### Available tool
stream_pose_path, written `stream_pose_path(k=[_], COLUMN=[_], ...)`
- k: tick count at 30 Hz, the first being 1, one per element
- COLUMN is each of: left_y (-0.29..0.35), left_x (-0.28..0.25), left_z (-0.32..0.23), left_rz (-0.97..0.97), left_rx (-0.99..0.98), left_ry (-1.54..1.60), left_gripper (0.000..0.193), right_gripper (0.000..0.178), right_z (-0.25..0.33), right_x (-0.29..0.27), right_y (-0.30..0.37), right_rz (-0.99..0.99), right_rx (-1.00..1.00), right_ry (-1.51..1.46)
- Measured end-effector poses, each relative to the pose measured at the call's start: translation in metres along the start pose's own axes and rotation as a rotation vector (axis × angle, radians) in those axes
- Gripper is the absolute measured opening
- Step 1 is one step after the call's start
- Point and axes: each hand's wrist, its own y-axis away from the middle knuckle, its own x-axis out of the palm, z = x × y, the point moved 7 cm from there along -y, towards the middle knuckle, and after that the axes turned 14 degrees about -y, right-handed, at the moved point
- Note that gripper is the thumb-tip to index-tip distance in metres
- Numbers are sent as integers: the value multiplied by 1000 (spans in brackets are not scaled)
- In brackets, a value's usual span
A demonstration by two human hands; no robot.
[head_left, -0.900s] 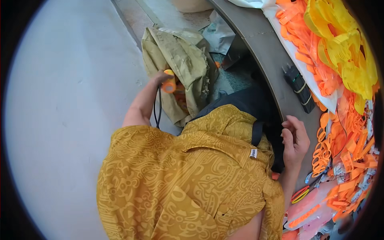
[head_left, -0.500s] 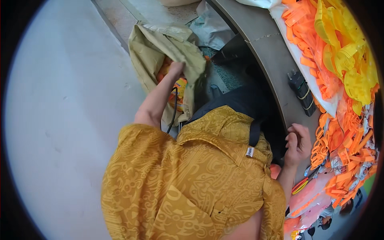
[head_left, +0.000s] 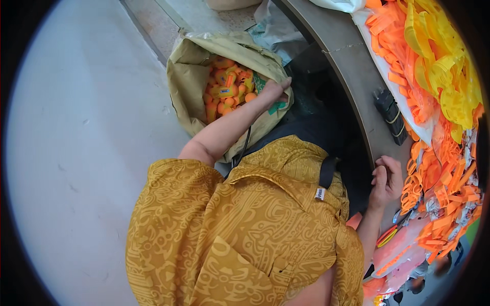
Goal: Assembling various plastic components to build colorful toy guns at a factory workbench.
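One wide-mouthed olive sack (head_left: pixel 186 97) under the left hand (head_left: pixel 275 92)

The dark grey table (head_left: pixel 342 56) curves past the right hand (head_left: pixel 388 178), which rests at its edge, fingers loosely curled, with nothing seen in them. The sack gapes below and left of the left hand, which lies on the rim nearest the table; its fingers are partly hidden, so I can't make out whether they pinch the fabric. The step in hand looks like spreading or steadying that mouth; a next move there would call for the rim kept back and the forearm clear. Beyond the right hand spreads a pile of orange plastic pieces (head_left: pixel 449 188); farther ahead of it sits a black block (head_left: pixel 390 117) with pale bands. Smallest, orange-and-yellow plastic parts (head_left: pixel 224 92) fill the sack, just left of the left hand.
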Motion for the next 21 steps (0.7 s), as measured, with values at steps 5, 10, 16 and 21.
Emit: stream_pose_path(k=[5,10,16,21], left_y=[-3,-6,63,158], left_x=[2,-29,-30,39], left_z=[28,61,-35,-180], left_rz=[176,313,667,803], left_rx=[70,282,112,516], left_ry=[-281,-465,-1447,-1230], left_gripper=[40,45,34,16], right_gripper=[13,17,20,17], right_z=[-8,3,3,9], right_x=[1,17,11,8], right_y=[-12,-14,-9,-3], right_rz=[13,91,105,93], right_rx=[-18,-204,-153,-103], right_ry=[-2,216,76,-53])
